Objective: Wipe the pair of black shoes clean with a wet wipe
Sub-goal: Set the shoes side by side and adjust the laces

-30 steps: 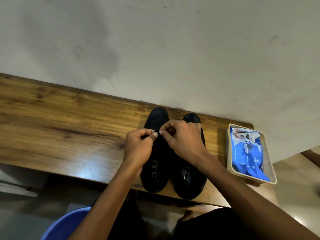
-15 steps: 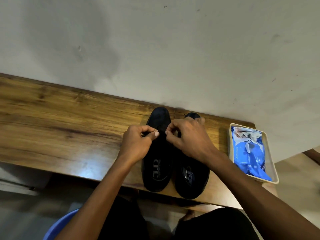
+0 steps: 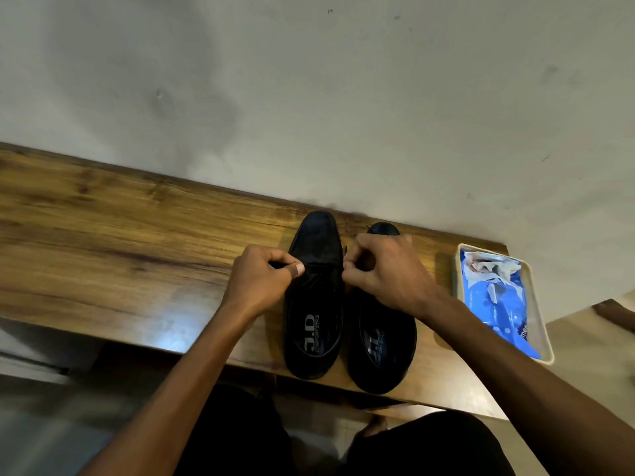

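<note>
I am looking down from a head camera at a wooden bench (image 3: 103, 255) set against a plain pale wall (image 3: 309, 97). Two black shoes are sitting side by side on the bench, toes pointing toward the wall and heels toward me.

My left hand (image 3: 259, 281) is resting at the outer edge of the left shoe (image 3: 314, 304), fingers curled, thumb and fingertips pinching something dark at the top of the shoe's opening. My right hand (image 3: 385, 269) is hovering over the gap between the two shoes, fingers curled inward, pinching the other side of the same spot. The two hands are a little apart, with the upper of the left shoe showing between them. What they are pinching is too dark and small for me to name; it could be a lace or a fold of the shoe.

The right shoe (image 3: 381, 341) is lying under and just below my right hand, its toe partly covered by my knuckles. White lettering is showing on both insoles.

Well to the right of my right hand, a pale tray (image 3: 546, 341) is holding a blue pack of wet wipes (image 3: 494, 304), with white wipe material bunched at its far end. Neither hand is touching it.

Below the bench, I am seeing dark-clothed knees (image 3: 429, 444).
</note>
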Action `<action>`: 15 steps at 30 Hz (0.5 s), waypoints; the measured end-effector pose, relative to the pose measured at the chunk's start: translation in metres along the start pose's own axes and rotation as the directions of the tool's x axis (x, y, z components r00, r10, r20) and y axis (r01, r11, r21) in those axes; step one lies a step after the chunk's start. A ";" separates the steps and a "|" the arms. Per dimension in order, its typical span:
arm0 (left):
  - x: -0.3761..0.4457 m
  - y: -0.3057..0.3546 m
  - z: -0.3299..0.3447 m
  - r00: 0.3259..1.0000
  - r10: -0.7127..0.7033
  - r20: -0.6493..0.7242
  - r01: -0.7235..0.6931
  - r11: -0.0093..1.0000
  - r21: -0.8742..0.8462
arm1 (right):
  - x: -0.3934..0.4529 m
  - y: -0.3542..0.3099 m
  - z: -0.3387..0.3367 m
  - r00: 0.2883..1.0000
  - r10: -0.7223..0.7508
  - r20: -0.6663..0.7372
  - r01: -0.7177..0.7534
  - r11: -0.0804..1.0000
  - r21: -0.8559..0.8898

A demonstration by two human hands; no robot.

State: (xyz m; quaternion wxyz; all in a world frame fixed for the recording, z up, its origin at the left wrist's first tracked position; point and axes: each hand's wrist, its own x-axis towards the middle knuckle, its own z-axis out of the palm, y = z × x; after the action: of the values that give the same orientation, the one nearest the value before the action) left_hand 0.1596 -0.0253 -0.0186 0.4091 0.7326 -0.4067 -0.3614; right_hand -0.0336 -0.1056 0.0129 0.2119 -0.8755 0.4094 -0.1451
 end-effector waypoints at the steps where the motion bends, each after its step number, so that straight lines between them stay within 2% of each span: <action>1: 0.000 -0.001 -0.001 1.000 -0.015 0.010 0.016 0.999 -0.039 | 0.002 -0.001 0.001 0.999 0.035 -0.008 -0.034 0.990 0.133; 3: 0.001 -0.002 -0.003 0.999 -0.034 0.025 0.037 0.995 -0.094 | 0.004 0.000 0.004 0.994 0.105 0.016 -0.104 0.936 0.336; 5: 0.003 -0.003 -0.005 0.998 -0.046 0.036 0.050 0.993 -0.111 | 0.006 0.003 0.007 0.984 0.158 0.081 -0.177 0.816 0.550; 6: 0.004 -0.004 -0.005 0.998 -0.051 0.045 0.056 0.992 -0.113 | 0.007 0.005 0.008 0.980 0.165 0.115 -0.201 0.763 0.615; 7: 0.005 -0.005 -0.006 0.997 -0.056 0.052 0.061 0.992 -0.113 | 0.008 0.008 0.008 0.979 0.151 0.134 -0.202 0.756 0.622; 8: 0.006 -0.005 -0.006 0.997 -0.061 0.056 0.067 0.991 -0.113 | 0.008 0.010 0.007 0.984 0.116 0.138 -0.174 0.806 0.565; 10: 0.008 -0.005 -0.006 0.995 -0.077 0.060 0.083 0.990 -0.115 | 0.009 0.015 0.005 0.988 0.015 0.156 -0.062 0.951 0.303; 11: 0.009 -0.005 -0.007 0.995 -0.085 0.058 0.091 0.989 -0.115 | 0.009 0.016 0.004 0.984 -0.035 0.172 0.006 0.986 0.165; 15: 0.012 -0.003 -0.007 0.991 -0.103 0.082 0.110 0.990 -0.090 | 0.008 0.016 -0.004 0.951 -0.136 0.278 0.154 0.987 -0.042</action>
State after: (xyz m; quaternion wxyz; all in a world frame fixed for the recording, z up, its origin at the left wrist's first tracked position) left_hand 0.1714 -0.0327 -0.0204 0.4073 0.7186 -0.3651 -0.4295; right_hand -0.0407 -0.1223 0.0090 0.2275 -0.9210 0.3152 -0.0245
